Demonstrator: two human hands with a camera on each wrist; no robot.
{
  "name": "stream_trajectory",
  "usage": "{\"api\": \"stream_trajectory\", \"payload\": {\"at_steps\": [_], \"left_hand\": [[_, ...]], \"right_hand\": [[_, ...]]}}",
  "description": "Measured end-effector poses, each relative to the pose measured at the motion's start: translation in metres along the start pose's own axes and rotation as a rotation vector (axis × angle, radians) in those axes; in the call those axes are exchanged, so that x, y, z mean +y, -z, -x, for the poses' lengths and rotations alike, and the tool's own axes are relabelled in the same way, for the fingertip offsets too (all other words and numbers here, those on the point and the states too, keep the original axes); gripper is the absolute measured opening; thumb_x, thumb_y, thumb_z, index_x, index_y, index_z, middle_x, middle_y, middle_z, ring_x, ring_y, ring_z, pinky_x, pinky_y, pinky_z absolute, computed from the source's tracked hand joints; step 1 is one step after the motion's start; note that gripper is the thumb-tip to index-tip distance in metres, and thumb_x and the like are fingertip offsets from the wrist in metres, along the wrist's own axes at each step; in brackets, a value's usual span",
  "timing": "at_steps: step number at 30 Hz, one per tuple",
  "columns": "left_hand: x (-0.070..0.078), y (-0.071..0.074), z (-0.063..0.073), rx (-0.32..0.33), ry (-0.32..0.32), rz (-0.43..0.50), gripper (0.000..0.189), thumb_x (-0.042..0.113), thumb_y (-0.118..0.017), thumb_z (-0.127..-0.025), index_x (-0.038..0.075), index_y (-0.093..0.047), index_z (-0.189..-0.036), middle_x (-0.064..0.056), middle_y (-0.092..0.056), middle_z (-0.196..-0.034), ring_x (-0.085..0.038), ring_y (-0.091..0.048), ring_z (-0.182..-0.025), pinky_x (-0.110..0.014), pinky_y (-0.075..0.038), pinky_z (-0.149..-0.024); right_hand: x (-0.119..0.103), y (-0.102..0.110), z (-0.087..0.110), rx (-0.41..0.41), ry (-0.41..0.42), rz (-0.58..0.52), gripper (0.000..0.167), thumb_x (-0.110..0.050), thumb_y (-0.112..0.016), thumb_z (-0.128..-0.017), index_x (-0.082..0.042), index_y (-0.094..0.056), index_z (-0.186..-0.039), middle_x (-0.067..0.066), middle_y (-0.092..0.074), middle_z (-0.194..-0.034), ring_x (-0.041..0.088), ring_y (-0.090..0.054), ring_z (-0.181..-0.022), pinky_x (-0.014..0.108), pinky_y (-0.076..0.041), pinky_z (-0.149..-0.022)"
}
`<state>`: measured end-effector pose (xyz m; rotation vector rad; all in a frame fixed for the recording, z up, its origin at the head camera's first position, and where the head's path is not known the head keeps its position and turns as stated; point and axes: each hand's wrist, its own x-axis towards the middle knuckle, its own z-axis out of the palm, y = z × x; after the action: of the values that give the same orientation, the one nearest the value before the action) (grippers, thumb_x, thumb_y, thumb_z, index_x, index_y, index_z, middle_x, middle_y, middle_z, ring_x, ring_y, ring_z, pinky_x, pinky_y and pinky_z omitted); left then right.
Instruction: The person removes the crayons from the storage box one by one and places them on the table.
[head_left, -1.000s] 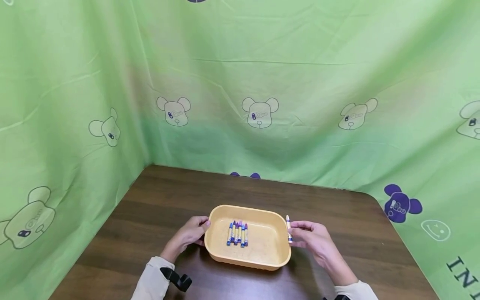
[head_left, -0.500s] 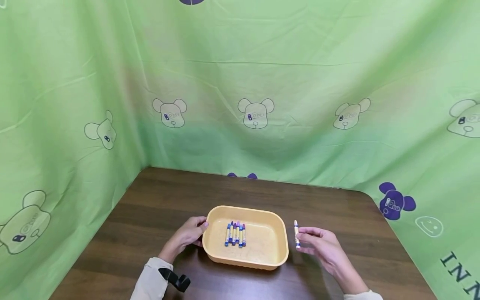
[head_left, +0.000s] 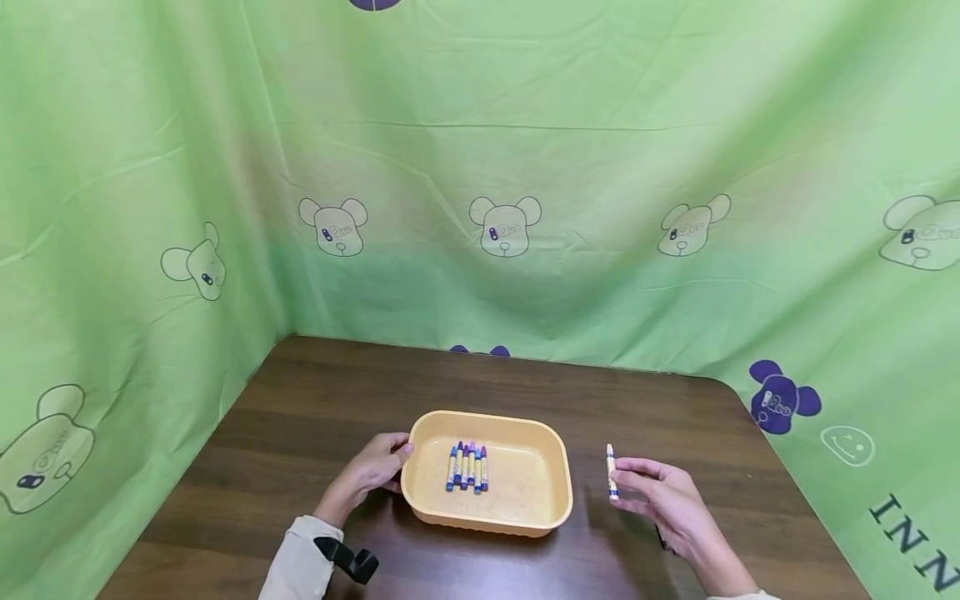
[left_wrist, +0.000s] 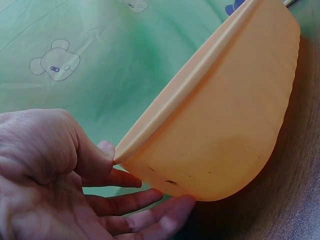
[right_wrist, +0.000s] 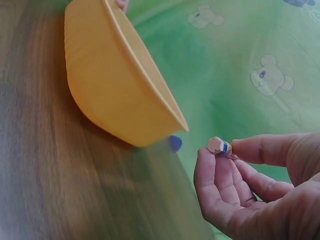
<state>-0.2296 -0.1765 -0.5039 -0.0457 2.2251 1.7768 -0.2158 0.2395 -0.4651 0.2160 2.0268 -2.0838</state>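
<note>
A green curtain (head_left: 420, 292) printed with cartoon bears hangs behind a brown table (head_left: 360, 383); at right its visible letters (head_left: 905, 535) read "INN". On the table is a yellow tray (head_left: 525, 483). The left hand (head_left: 371, 465) pinches its left rim. The right hand (head_left: 671, 496), beside the tray a second ago, is now well to its right. Six crayons (head_left: 467, 468) lie side by side inside. One white crayon (head_left: 611, 465), pinched in the right fingertips, now seems set apart from them; labels are unreadable.
</note>
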Motion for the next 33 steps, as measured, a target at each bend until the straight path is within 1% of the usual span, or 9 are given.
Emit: {"api": "stream_trajectory", "payload": {"at_steps": [8,13,21,29,33], "left_hand": [[0.002,-0.001,0.0,0.009,0.017,0.005,0.038,0.007,-0.041,-0.108,-0.012,-0.048,-0.14,-0.022,-0.066,-0.107,-0.024,-0.068,-0.082,-0.039,-0.063,-0.063],[0.002,-0.001,0.0,0.021,0.03,0.004,0.039,0.007,-0.041,-0.108,-0.012,-0.048,-0.141,-0.022,-0.066,-0.108,-0.024,-0.068,-0.083,-0.041,-0.063,-0.064],[-0.001,-0.002,-0.001,0.03,0.042,-0.001,0.039,0.007,-0.042,-0.108,-0.011,-0.048,-0.142,-0.021,-0.065,-0.11,-0.023,-0.067,-0.082,-0.04,-0.063,-0.063],[0.0,-0.001,-0.002,0.029,0.058,-0.001,0.039,0.008,-0.044,-0.108,-0.009,-0.048,-0.143,-0.021,-0.066,-0.111,-0.023,-0.067,-0.082,-0.039,-0.063,-0.062],[0.002,0.0,-0.002,0.027,0.064,-0.001,0.04,0.008,-0.043,-0.108,-0.01,-0.046,-0.144,-0.023,-0.065,-0.115,-0.024,-0.068,-0.084,-0.038,-0.063,-0.063]], "right_hand": [[0.002,0.012,0.004,0.024,0.01,-0.001,0.014,0.003,-0.067,-0.092,-0.008,-0.072,-0.099,-0.001,-0.068,-0.095,0.014,-0.07,-0.087,0.037,-0.064,-0.082],[0.004,0.019,0.006,0.026,0.023,0.007,0.014,0.003,-0.067,-0.092,-0.007,-0.073,-0.099,0.0,-0.068,-0.095,0.013,-0.069,-0.086,0.037,-0.064,-0.082],[0.006,0.033,0.008,0.043,0.01,-0.002,0.015,0.003,-0.067,-0.093,-0.009,-0.074,-0.099,0.0,-0.069,-0.094,0.013,-0.07,-0.085,0.033,-0.064,-0.08],[0.007,0.046,0.012,0.034,0.004,-0.012,0.017,0.004,-0.066,-0.093,-0.01,-0.075,-0.098,-0.001,-0.071,-0.094,0.014,-0.072,-0.086,0.034,-0.064,-0.08],[0.005,0.053,0.011,0.013,0.017,-0.019,0.02,0.004,-0.065,-0.094,-0.012,-0.076,-0.096,-0.001,-0.072,-0.093,0.014,-0.073,-0.086,0.034,-0.064,-0.08]]}}
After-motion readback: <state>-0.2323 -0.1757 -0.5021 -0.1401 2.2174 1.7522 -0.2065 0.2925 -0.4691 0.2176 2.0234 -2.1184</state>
